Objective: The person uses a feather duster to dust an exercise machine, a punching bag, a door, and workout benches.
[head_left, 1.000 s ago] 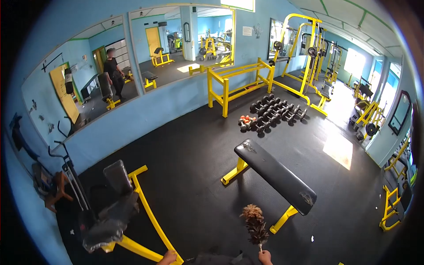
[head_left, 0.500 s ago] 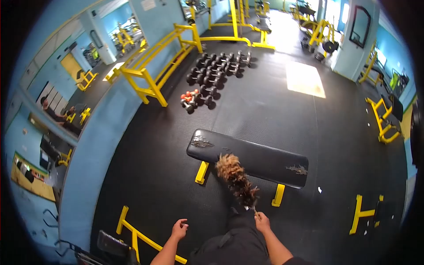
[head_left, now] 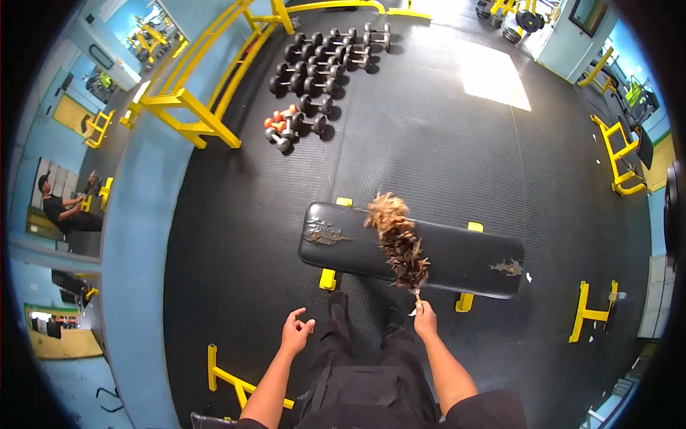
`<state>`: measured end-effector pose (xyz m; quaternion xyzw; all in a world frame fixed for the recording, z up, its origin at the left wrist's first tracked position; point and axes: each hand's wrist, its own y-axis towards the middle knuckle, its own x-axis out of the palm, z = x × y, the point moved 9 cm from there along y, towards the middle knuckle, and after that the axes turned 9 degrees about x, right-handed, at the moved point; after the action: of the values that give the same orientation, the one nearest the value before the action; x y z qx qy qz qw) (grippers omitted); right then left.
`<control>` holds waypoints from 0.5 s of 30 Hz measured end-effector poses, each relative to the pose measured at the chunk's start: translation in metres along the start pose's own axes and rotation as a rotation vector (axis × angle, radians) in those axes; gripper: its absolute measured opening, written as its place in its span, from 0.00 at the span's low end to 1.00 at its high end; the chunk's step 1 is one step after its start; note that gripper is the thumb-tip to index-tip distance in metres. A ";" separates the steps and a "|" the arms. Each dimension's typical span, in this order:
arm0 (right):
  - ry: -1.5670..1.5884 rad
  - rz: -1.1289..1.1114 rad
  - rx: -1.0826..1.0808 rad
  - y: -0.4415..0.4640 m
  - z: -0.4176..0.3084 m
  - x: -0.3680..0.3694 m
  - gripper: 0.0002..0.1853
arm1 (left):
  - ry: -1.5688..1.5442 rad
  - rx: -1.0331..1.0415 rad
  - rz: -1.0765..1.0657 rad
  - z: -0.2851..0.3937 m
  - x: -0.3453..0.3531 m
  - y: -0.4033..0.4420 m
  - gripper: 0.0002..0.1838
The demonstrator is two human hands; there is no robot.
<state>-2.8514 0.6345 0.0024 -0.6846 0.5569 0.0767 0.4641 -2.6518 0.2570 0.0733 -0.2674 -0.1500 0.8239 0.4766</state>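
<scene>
My right hand [head_left: 425, 319] is wrapped round the thin handle of a brown feather duster [head_left: 401, 247]. The duster's plume stands upright in view, overlapping the middle of a black padded bench [head_left: 457, 256] with yellow feet. Whether the feathers touch the pad I cannot tell. Torn patches mark both ends of the pad. My left hand [head_left: 295, 332] is held in the air left of my legs, below the bench's left part, fingers apart and holding nothing.
Rows of black dumbbells [head_left: 319, 84] and a few orange ones lie on the floor beyond the bench. A yellow rack [head_left: 214, 121] stands by the mirrored wall at left. Yellow frames [head_left: 582, 313] stand at right and a yellow machine base [head_left: 227, 375] at lower left.
The view has tilted down and come closer to the bench. The duster has risen from near the floor to over the bench. My left hand shows more fully, its fingers more spread.
</scene>
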 end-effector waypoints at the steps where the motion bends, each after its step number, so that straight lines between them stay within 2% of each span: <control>1: -0.024 0.032 0.057 0.004 0.004 0.010 0.15 | -0.035 -0.014 -0.017 -0.006 0.000 0.020 0.28; 4: -0.092 0.091 0.168 0.011 0.016 0.038 0.14 | -0.017 -0.025 -0.113 -0.032 0.004 0.079 0.24; 7: -0.027 0.155 0.125 0.016 0.005 0.074 0.13 | 0.257 0.143 -0.170 -0.024 0.003 0.146 0.26; 9: -0.039 0.097 0.214 0.003 -0.031 0.105 0.14 | 0.272 0.326 -0.120 -0.012 0.003 0.187 0.33; 10: -0.034 0.072 0.241 -0.002 -0.042 0.126 0.14 | 0.294 0.323 -0.078 -0.011 0.002 0.205 0.34; 12: -0.042 -0.004 0.133 -0.018 -0.062 0.176 0.12 | 0.447 0.397 -0.013 -0.021 -0.004 0.235 0.34; 14: -0.038 -0.088 -0.022 -0.037 -0.095 0.217 0.12 | 0.248 0.191 0.086 -0.024 -0.018 0.252 0.31; 15: -0.062 -0.138 -0.046 -0.047 -0.106 0.233 0.12 | 0.049 0.014 0.152 -0.026 -0.024 0.249 0.28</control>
<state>-2.7700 0.3946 -0.0575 -0.7290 0.4917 0.0785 0.4697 -2.8025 0.1115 -0.0651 -0.2950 -0.1117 0.8519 0.4180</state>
